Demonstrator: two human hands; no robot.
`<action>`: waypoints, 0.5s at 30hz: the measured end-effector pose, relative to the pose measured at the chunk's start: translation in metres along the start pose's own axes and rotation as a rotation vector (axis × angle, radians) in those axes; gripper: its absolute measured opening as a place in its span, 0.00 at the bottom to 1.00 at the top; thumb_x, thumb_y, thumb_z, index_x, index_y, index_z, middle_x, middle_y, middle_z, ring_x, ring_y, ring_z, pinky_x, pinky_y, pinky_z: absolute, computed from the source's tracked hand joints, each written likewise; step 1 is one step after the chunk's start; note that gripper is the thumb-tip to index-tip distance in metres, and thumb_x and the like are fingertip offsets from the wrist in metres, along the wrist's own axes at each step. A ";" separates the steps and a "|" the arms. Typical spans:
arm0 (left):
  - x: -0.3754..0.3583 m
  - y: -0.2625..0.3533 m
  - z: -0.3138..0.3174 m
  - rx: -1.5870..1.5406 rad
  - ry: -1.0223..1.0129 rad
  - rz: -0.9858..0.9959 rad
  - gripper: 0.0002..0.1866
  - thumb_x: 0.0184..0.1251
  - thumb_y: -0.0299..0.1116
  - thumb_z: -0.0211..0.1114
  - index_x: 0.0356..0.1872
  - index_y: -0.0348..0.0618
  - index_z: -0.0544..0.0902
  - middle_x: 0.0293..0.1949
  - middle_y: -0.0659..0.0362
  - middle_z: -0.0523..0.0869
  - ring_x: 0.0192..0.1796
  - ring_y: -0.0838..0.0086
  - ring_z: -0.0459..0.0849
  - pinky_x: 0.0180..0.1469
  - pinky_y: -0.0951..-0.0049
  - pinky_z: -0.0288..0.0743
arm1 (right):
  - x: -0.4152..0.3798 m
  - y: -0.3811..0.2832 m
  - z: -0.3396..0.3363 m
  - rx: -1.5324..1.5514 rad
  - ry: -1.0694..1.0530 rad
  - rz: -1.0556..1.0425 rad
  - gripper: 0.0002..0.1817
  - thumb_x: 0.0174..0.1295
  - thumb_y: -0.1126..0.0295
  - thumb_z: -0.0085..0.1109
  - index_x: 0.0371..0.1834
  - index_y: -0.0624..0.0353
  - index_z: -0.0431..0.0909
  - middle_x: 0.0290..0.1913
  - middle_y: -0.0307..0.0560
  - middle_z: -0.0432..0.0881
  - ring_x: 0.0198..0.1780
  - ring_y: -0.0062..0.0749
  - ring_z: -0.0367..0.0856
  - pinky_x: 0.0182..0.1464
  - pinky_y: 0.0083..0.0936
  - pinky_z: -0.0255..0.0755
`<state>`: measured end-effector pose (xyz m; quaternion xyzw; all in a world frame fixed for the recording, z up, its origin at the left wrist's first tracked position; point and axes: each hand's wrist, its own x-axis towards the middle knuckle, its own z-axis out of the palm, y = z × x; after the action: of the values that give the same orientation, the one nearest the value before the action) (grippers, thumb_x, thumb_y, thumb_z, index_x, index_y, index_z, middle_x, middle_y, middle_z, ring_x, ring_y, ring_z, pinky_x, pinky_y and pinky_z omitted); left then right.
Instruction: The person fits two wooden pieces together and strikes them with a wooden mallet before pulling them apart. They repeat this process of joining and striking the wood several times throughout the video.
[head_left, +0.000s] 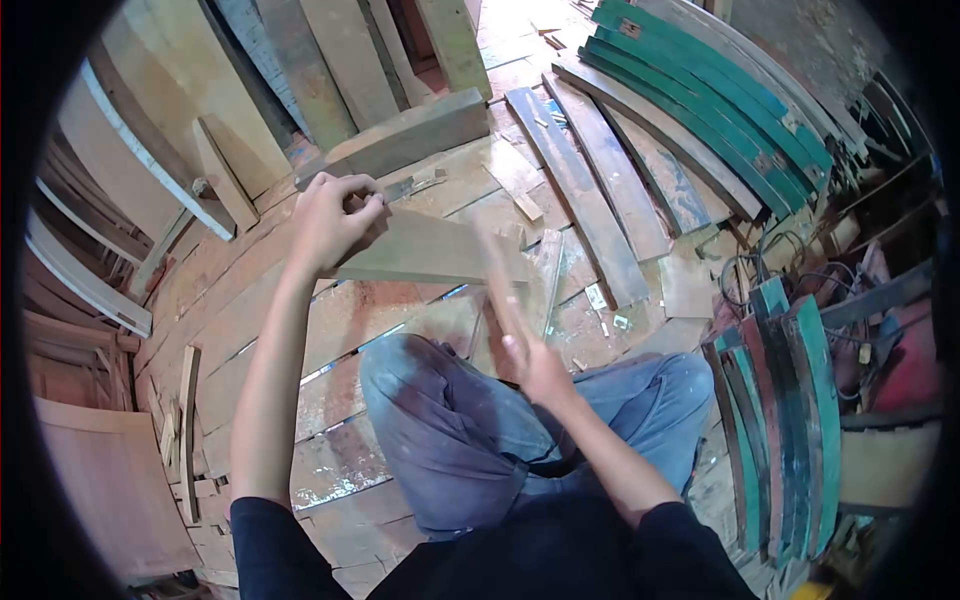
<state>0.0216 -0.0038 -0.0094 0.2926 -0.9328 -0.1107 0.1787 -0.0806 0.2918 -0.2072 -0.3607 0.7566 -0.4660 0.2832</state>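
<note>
Item: one wedge-shaped board (430, 250), grey-green and weathered, held clear of the plank floor (250, 330) in front of a person sitting with knees (420, 400) drawn up. Position: the board hangs above the floorboards, just beyond the knees, between the two hands. Orientation: its long axis runs roughly left to right across the view, nearly level; the wide end sits at the left, under the grip, and the piece tapers toward a narrow end at the right, near the middle of the frame. Left hand (335, 215): fingers curled over the top edge at the wide end, thumb beneath, pinching the board; holding it by the thick end appears to keep it steady and leave the taper free. Right hand (535, 365): closed around a pale wooden stick or handle (505, 285), which is blurred with motion, rises upward from the fist and ends close to the narrow end of the board; whether the two touch cannot be told. Surroundings: a thick timber block (410, 135) lies on the floor beyond the left hand; long flat planks (590, 200) lie fanned out farther back; curved green-painted strips (710, 110) are stacked at the upper right, more of them stand on edge at the right (780, 420); dark cables (790, 270) tangle between; pale boards (130, 170) lean at the left.
</note>
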 end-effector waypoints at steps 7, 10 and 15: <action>-0.008 -0.006 -0.002 -0.010 -0.013 -0.032 0.11 0.62 0.44 0.68 0.38 0.52 0.91 0.35 0.60 0.90 0.46 0.63 0.81 0.52 0.61 0.77 | 0.001 0.057 -0.011 -0.113 -0.004 0.178 0.32 0.80 0.61 0.49 0.86 0.43 0.55 0.52 0.80 0.82 0.52 0.75 0.82 0.53 0.55 0.77; -0.007 0.003 0.001 -0.005 0.014 -0.056 0.12 0.61 0.44 0.67 0.38 0.52 0.92 0.35 0.60 0.90 0.47 0.63 0.81 0.52 0.61 0.77 | 0.000 0.050 -0.013 -0.083 0.032 0.011 0.33 0.80 0.58 0.48 0.86 0.41 0.53 0.42 0.77 0.85 0.45 0.77 0.83 0.48 0.56 0.78; -0.007 0.025 -0.002 0.007 0.002 -0.083 0.14 0.59 0.48 0.67 0.37 0.54 0.92 0.33 0.63 0.90 0.48 0.64 0.82 0.53 0.60 0.75 | -0.056 0.039 -0.024 -0.052 0.027 -0.210 0.35 0.79 0.64 0.49 0.87 0.46 0.50 0.57 0.79 0.80 0.58 0.77 0.78 0.57 0.55 0.76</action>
<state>0.0150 0.0207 -0.0019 0.3317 -0.9202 -0.1145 0.1737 -0.0780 0.3613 -0.2279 -0.4390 0.7303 -0.4780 0.2133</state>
